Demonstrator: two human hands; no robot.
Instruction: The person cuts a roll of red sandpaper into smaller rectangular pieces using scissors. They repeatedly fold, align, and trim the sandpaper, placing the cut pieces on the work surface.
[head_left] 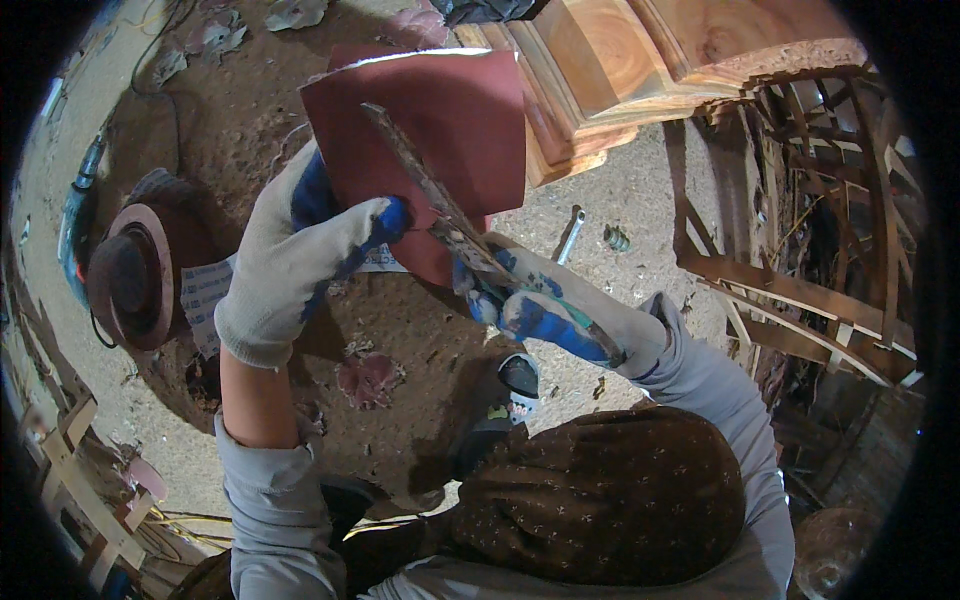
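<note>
My left hand (295, 250), in a white work glove with blue-coated fingers, is closed on reddish-brown sandpaper (450, 120). Its thumb presses on the face and the other fingers go behind. The sandpaper looks like more than one piece, with a pale torn top edge. My right hand (555, 305), gloved the same way, is wrapped round a long, thin, rough strip (405, 155) that looks like splintered wood. That strip slants up and left across the sandpaper's face. Something green shows along it inside my right hand; I cannot make out what.
Stepped, polished wooden pieces (600, 70) stand at the top right. A wrench (571, 235) lies on the ground below them. Left are a sandpaper roll (135, 270) and a teal power tool (75, 215) with a cord. Broken wood scraps (820, 290) pile up at right.
</note>
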